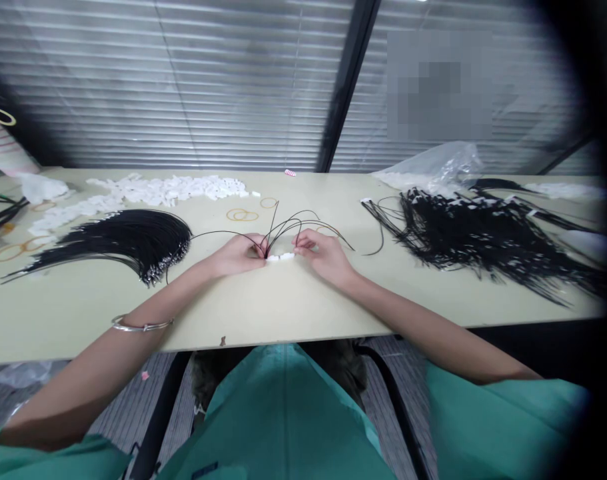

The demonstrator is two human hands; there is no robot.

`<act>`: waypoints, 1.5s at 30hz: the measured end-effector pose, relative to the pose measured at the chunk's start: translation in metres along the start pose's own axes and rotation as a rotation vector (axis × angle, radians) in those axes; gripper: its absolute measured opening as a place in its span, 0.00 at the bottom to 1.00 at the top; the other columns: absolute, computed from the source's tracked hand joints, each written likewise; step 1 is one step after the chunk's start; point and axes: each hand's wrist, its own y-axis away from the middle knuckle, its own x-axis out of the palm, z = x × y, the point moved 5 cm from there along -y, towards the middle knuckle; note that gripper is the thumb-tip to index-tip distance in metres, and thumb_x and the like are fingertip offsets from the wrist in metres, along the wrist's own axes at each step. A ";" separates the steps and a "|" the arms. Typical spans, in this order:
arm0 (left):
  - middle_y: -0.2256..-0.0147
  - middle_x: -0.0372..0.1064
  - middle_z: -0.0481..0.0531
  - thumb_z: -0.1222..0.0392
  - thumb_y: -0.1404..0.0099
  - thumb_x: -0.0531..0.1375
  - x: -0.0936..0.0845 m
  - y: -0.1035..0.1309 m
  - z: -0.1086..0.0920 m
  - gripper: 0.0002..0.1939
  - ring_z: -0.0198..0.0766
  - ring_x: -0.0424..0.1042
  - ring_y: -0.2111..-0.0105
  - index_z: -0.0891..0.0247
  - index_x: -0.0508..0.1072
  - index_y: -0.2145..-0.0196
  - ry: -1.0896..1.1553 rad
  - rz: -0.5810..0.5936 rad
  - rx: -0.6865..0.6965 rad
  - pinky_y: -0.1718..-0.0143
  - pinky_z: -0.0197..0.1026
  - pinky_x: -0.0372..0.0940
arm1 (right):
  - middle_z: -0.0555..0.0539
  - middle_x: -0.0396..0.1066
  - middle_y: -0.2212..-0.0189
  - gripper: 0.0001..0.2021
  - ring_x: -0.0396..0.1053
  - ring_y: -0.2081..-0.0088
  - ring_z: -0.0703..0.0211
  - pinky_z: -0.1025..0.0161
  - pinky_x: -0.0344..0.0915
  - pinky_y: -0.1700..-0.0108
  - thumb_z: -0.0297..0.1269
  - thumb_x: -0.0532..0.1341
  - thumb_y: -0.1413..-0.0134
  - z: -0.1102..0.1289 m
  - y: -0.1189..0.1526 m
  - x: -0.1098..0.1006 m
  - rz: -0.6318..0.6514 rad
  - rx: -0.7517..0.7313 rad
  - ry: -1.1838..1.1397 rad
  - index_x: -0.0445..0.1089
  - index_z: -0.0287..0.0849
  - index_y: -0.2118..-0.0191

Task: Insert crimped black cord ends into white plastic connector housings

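My left hand [244, 254] is closed in a pinch on several thin black wires [266, 251], which fan up and outward from its fingertips. Just in front of the fingers, a short row of small white plastic pieces [282, 257] spans the gap between both hands. Bent at the knuckles, my right hand [324, 254] pinches a black wire close to the right end of that row. Exactly how the wire meets the white pieces is too small to make out. Both hands rest low over the table [283, 300].
A thick bundle of black wires [133, 237] with silvery ends lies at left, below a heap of white pieces [168, 190]. Tangled black wires [473, 233] cover the right side near a clear plastic bag [438, 167]. Rubber bands [242, 215] lie behind my hands.
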 end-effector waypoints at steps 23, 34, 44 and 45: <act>0.69 0.67 0.49 0.66 0.47 0.58 -0.001 0.000 -0.002 0.06 0.35 0.66 0.67 0.66 0.68 0.68 -0.040 0.012 -0.012 0.64 0.37 0.61 | 0.51 0.69 0.70 0.02 0.65 0.66 0.64 0.66 0.60 0.61 0.30 0.56 0.48 0.009 0.000 0.000 0.052 -0.056 0.224 0.65 0.42 0.69; 0.69 0.66 0.49 0.67 0.47 0.58 0.000 0.000 0.000 0.06 0.35 0.66 0.67 0.66 0.68 0.68 -0.039 0.015 -0.036 0.63 0.36 0.61 | 0.52 0.70 0.70 0.03 0.65 0.66 0.64 0.67 0.59 0.61 0.29 0.56 0.49 0.014 0.002 0.001 0.069 -0.063 0.257 0.64 0.42 0.71; 0.68 0.67 0.49 0.65 0.46 0.58 0.000 0.001 -0.002 0.06 0.35 0.66 0.66 0.66 0.68 0.68 -0.008 0.024 -0.040 0.63 0.37 0.61 | 0.53 0.72 0.69 0.03 0.69 0.65 0.65 0.67 0.61 0.60 0.31 0.57 0.47 0.007 0.004 0.000 0.046 -0.030 0.147 0.67 0.43 0.67; 0.68 0.67 0.49 0.65 0.46 0.58 0.000 0.001 -0.002 0.06 0.35 0.66 0.66 0.66 0.68 0.69 -0.011 0.022 -0.036 0.63 0.37 0.61 | 0.53 0.72 0.69 0.04 0.69 0.65 0.65 0.67 0.60 0.60 0.31 0.56 0.47 0.008 0.004 -0.001 0.044 -0.027 0.162 0.68 0.43 0.66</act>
